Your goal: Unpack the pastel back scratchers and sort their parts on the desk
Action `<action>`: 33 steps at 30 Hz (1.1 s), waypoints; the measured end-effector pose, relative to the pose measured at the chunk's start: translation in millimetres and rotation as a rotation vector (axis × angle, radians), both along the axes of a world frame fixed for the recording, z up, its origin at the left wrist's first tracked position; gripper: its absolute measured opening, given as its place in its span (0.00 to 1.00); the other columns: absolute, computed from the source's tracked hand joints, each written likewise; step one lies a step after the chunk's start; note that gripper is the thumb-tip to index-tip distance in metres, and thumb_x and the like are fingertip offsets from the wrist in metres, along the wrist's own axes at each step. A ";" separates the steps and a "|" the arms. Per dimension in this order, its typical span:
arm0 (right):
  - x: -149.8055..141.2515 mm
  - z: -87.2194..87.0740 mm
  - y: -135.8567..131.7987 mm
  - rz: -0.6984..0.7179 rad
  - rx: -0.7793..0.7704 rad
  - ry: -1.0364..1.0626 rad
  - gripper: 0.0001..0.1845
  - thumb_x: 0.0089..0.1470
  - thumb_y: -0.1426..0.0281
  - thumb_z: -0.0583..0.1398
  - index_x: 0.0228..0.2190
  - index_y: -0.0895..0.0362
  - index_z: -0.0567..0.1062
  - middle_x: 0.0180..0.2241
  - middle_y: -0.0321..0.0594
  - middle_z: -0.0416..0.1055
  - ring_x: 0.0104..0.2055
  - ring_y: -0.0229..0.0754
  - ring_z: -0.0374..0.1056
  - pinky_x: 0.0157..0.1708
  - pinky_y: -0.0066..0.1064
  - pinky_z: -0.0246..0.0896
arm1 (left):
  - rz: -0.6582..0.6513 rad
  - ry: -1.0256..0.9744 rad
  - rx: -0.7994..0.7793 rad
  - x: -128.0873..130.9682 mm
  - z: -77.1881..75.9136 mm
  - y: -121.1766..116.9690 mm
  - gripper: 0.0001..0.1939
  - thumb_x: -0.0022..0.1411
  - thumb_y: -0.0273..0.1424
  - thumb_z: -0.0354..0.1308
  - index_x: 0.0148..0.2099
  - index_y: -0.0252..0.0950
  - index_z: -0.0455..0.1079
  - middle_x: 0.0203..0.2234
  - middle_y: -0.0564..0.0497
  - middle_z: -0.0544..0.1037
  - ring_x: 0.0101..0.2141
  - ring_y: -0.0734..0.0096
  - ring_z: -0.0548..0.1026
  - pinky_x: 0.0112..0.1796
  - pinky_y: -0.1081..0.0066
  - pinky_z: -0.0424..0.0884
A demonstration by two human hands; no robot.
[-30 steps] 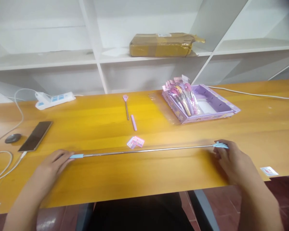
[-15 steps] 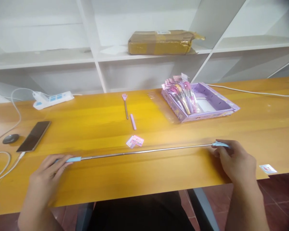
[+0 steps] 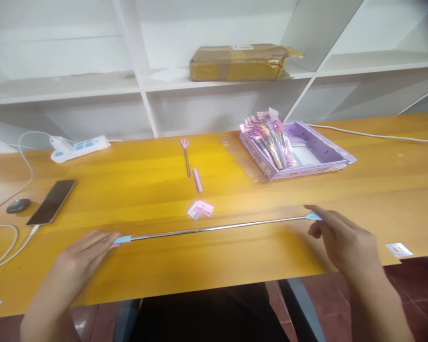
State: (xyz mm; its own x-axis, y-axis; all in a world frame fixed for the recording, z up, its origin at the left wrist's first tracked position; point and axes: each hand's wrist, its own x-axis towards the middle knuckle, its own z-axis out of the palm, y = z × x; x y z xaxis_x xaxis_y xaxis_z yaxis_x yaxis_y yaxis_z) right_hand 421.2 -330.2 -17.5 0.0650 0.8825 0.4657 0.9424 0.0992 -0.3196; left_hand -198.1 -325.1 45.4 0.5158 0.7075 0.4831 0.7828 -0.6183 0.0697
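Observation:
A telescopic back scratcher is drawn out long and held level over the near part of the table. My left hand is closed round its light blue handle, most of which the fingers cover. At the other end my right hand grips the light blue head between thumb and fingers, hiding part of it. Beyond the rod lie small pink and lilac cards, a detached purple handle and a purple claw on a short metal rod.
Back right stands a purple display box holding several bagged back scratchers. A phone, a black mouse-like object, white cables and a power strip lie at left. A taped parcel rests on the shelf behind.
My hands have come a little closer together, the left moving right and the right slightly left. The span of metal rod between them looks somewhat shorter.

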 end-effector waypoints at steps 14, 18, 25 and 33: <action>-161.0 -8.5 0.1 0.597 -0.100 -0.264 0.19 0.67 0.84 0.52 0.53 0.56 0.72 0.36 0.41 0.76 0.31 0.43 0.74 0.30 0.32 0.67 | -0.175 0.064 -0.001 143.2 -35.2 -1.3 0.10 0.81 0.28 0.52 0.55 0.37 0.74 0.32 0.50 0.81 0.29 0.67 0.79 0.30 0.68 0.75; -157.4 -10.4 5.5 0.598 -0.098 -0.202 0.09 0.76 0.72 0.54 0.48 0.55 0.74 0.34 0.39 0.77 0.33 0.44 0.75 0.33 0.34 0.66 | -0.164 0.030 -0.062 142.6 -50.0 0.8 0.11 0.82 0.34 0.51 0.54 0.40 0.75 0.33 0.50 0.80 0.29 0.67 0.79 0.30 0.70 0.76; -159.3 -14.6 10.3 0.582 -0.052 -0.164 0.14 0.79 0.64 0.52 0.46 0.56 0.75 0.34 0.40 0.79 0.33 0.42 0.76 0.33 0.32 0.65 | -0.138 0.021 -0.134 146.7 -56.0 1.2 0.13 0.83 0.33 0.48 0.55 0.37 0.74 0.37 0.49 0.81 0.33 0.69 0.80 0.36 0.70 0.79; -155.8 -7.0 7.5 0.590 0.125 -0.098 0.10 0.76 0.73 0.56 0.50 0.55 0.77 0.41 0.41 0.79 0.30 0.36 0.74 0.30 0.29 0.66 | -0.151 -0.013 -0.111 139.3 -56.4 -0.4 0.12 0.82 0.30 0.49 0.56 0.35 0.74 0.39 0.47 0.82 0.36 0.66 0.81 0.39 0.68 0.78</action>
State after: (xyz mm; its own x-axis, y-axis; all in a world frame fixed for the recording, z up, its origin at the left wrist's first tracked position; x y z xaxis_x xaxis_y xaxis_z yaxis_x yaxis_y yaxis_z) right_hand 265.4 -322.7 -24.4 -0.4670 0.6944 0.5474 0.7412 0.6450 -0.1859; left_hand -58.8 -325.5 -11.0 0.6140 0.6723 0.4135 0.6806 -0.7163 0.1539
